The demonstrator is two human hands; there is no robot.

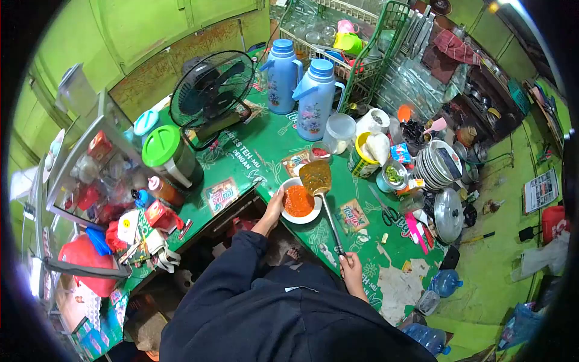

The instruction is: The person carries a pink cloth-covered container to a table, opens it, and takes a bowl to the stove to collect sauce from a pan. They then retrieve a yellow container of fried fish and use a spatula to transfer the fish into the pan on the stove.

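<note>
My left hand (275, 208) grips the left rim of a white bowl (308, 219), with the fingers closed on its edge. Orange-red sauce (298, 201) with darker flecks fills much of the bowl. In my right hand (351, 269) is the dark handle of a long wok spatula (329, 215). The spatula's broad metal head is coated in sauce and overlaps the bowl's upper right rim in this view. Just beyond it stands a small clear container (319, 152) with red contents.
Two blue thermoses (316, 102) and a black fan (212, 93) stand at the back of the green table (265, 160). Scissors (386, 211), a plate stack (435, 166) and a lidded pot (449, 216) crowd the right. A green-lidded container (166, 151) and sauce bottle (164, 190) stand left.
</note>
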